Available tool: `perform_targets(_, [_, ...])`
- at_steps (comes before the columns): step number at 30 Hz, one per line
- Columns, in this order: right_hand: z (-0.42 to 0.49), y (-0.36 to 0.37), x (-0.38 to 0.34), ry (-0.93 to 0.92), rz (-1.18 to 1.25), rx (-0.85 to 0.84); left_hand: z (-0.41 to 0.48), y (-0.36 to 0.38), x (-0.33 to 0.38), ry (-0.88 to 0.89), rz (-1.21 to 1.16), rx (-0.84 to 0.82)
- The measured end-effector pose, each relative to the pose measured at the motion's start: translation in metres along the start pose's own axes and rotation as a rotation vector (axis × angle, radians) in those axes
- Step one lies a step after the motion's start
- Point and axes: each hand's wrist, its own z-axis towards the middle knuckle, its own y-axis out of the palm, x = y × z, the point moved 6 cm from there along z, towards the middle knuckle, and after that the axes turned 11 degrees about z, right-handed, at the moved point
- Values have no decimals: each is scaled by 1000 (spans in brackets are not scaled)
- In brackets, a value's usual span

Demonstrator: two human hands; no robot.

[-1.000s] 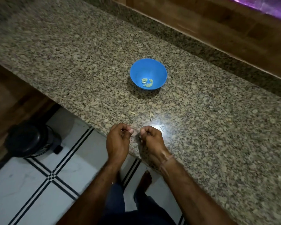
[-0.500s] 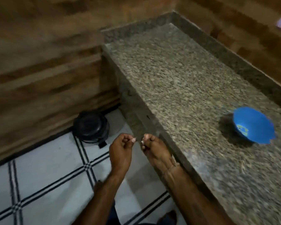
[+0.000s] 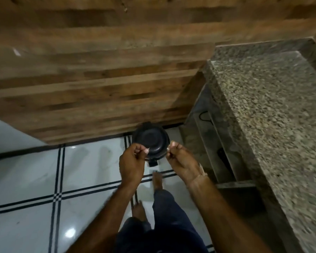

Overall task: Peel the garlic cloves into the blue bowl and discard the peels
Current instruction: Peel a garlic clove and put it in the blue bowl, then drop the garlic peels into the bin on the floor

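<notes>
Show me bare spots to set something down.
Granite counter, from its left edge rightward, is bare. White floor tiles left of the black bin are bare. Crowded at the bin: left hand and right hand pinch peels there.

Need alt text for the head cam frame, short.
Both hands, left hand and right hand, hover over a closed black pedal bin on the tiled floor, each pinching tiny pale scraps, likely garlic peel. A wooden wall stands behind the bin; a granite counter runs along the right.

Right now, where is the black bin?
The bin stands mid-frame in the head view on the tiled floor, against the wooden wall, left of the counter, just beyond the left hand and right hand.
</notes>
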Motion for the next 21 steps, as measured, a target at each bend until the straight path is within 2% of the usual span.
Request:
perform_targets(7, [73, 36, 14, 96, -20, 66, 70, -8, -20, -98, 53, 13])
perform_targets(13, [151, 15, 26, 190, 7, 160, 128, 57, -66, -223, 39, -99])
perform_targets(16, [209, -15, 45, 223, -25, 233, 151, 103, -112, -349, 23, -137])
perform_targets(21, [327, -61, 94, 264, -128, 333, 209, 200, -198, -700, -14, -208])
